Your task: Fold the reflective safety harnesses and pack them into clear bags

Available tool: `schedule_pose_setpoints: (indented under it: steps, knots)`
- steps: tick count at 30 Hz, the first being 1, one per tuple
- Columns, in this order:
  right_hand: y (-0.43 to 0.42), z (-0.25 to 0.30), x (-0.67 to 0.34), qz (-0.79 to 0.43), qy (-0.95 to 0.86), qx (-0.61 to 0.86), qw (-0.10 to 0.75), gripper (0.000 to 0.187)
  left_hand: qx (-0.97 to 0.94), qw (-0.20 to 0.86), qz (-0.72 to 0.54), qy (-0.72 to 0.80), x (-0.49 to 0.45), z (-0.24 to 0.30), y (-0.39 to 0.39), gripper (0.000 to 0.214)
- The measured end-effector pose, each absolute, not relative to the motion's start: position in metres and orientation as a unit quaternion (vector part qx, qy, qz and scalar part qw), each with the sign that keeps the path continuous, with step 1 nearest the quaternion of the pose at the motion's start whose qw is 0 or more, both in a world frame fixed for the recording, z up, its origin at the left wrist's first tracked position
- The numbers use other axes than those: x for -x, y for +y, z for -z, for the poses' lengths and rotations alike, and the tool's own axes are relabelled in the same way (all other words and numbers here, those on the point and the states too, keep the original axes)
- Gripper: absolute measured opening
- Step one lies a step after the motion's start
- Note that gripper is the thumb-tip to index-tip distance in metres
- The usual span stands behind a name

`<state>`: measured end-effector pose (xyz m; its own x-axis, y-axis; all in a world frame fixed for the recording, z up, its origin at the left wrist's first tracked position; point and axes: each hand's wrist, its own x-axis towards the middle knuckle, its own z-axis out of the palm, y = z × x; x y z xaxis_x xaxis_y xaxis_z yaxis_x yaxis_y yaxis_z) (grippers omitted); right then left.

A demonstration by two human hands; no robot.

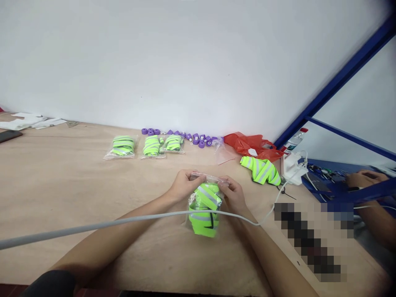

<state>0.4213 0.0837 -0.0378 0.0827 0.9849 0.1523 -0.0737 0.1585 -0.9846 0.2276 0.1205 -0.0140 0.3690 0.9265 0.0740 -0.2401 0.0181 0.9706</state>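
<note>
Between my hands hangs a clear zip bag (pixel 206 197) with a neon-yellow reflective strap (pixel 202 222) folded inside it; a dark hook shape shows on the strap. My left hand (pixel 185 184) pinches the bag's top strip at its left end. At the right end of that strip, my right hand (pixel 232 190) has its thumb and fingers closed on the plastic. The bag's top edge is the far one, and its body slants down toward me. Whether the seal is closed, I cannot tell.
Filled bags (pixel 123 146) of neon straps lie farther back, near purple caps (pixel 201 143). Right of them are a red plastic bag (pixel 250 144), a loose neon strap (pixel 262 170), a white charger (pixel 293 168) and a bottle (pixel 295 140). A white cable (pixel 123 221) crosses my view. Another person's hands (pixel 365 179) are beyond the blue frame.
</note>
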Motion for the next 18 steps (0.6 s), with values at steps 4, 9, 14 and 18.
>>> schedule_pose_setpoints:
  steps: [4, 9, 14, 18]
  knots:
    - [0.086, 0.041, -0.424, -0.449, -0.527, 0.479, 0.540, 0.033, -0.516, 0.654, -0.446, 0.328, -0.229, 0.022, 0.124, 0.044]
    - [0.088, 0.043, -0.423, -0.430, -0.524, 0.500, 0.539, 0.038, -0.505, 0.667, -0.437, 0.330, -0.231, 0.024, 0.128, 0.048]
    - [0.088, 0.040, -0.422, -0.410, -0.537, 0.515, 0.528, 0.041, -0.498, 0.665, -0.442, 0.338, -0.232, 0.028, 0.130, 0.047]
    - [0.088, 0.037, -0.421, -0.404, -0.543, 0.527, 0.514, 0.040, -0.497, 0.666, -0.441, 0.341, -0.232, 0.030, 0.130, 0.048]
